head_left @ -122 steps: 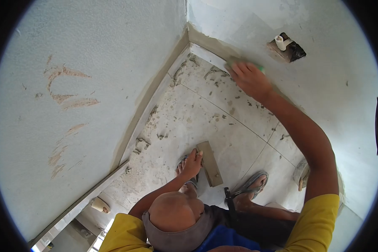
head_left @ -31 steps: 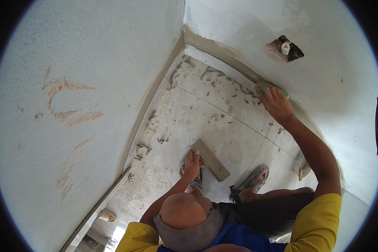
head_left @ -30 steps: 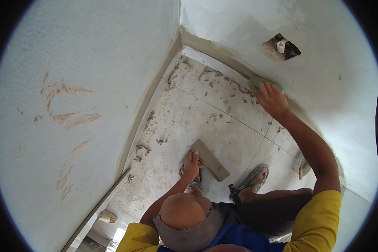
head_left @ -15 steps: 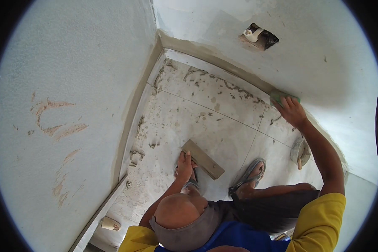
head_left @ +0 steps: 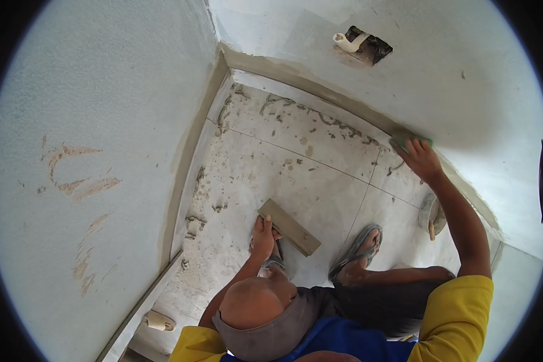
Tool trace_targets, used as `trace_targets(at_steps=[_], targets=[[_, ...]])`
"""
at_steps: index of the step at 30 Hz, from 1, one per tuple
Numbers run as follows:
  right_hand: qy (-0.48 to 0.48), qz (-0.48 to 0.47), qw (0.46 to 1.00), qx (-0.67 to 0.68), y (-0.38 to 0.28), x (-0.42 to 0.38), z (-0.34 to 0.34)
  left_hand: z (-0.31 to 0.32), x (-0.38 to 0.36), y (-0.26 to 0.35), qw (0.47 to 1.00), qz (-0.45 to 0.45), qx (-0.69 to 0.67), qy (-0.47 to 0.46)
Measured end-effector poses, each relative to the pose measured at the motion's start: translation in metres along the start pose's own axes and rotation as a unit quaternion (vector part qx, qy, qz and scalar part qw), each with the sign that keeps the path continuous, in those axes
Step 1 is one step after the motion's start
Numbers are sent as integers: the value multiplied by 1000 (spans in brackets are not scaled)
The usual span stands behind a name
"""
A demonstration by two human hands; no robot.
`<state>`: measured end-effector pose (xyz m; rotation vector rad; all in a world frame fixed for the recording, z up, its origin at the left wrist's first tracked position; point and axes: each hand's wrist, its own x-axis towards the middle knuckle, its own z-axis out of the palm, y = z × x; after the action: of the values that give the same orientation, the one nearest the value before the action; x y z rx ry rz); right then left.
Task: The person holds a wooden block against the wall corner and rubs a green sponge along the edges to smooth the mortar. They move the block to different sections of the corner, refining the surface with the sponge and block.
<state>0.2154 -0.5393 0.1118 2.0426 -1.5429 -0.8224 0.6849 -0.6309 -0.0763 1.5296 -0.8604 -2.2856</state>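
My left hand (head_left: 263, 238) is closed on a flat rectangular plastering trowel (head_left: 292, 229), held low over the floor beside my left foot; its blade is grey with mortar. My right arm reaches out to the far wall, where my right hand (head_left: 422, 160) presses a green sponge (head_left: 399, 142) against the foot of the wall. A band of damp grey mortar (head_left: 320, 90) runs along this wall just above the white skirting tiles (head_left: 265, 81). Part of the sponge is hidden by my fingers.
Mortar crumbs (head_left: 338, 123) lie scattered on the tiled floor (head_left: 320, 181). A round container (head_left: 429, 208) with a wooden handle by it stands near the right wall. A wall opening (head_left: 374, 48) holds a white pipe. A slipper (head_left: 160, 321) lies at lower left.
The view has shifted slightly. My right hand and the sponge remain at almost the same spot on the wall base, and the trowel stays in my left hand, barely moved.
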Motion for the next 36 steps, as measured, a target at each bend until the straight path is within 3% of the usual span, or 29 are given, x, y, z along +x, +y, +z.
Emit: trace_targets(at_steps=[2,4,8,10,14,16,18,22,23,25,28,33,36], targets=[[-58,39,996,53,4,-41,-8,-1,0,0,1000,-2,-1,-3],[-55,43,994,81,1,-42,-29,-4,3,-4,1000,-3,-2,-9],[-23,104,971,212,-31,9,-51,10,-2,11,1000,-7,-5,20],[18,81,967,240,-46,38,-59,8,-2,8,1000,-12,-16,14],[136,-29,973,184,-58,102,-47,14,-5,16,1000,-9,-2,8],[210,-38,965,154,-65,152,-37,17,-8,19,1000,-18,11,12],[223,-37,968,107,-70,207,-44,11,-3,11,1000,-15,16,12],[328,28,944,38,-83,304,-57,22,-10,20,999,-4,4,31],[326,31,944,37,-80,314,-56,22,-9,18,1000,-4,7,30],[176,16,984,14,-77,324,-54,17,-7,13,999,-4,5,38],[253,53,964,69,-64,281,-33,17,-8,13,999,3,-11,32],[93,-2,995,44,-28,75,11,10,-7,8,999,2,-22,28],[35,9,999,38,-21,34,0,11,-5,11,1000,4,-16,11]])
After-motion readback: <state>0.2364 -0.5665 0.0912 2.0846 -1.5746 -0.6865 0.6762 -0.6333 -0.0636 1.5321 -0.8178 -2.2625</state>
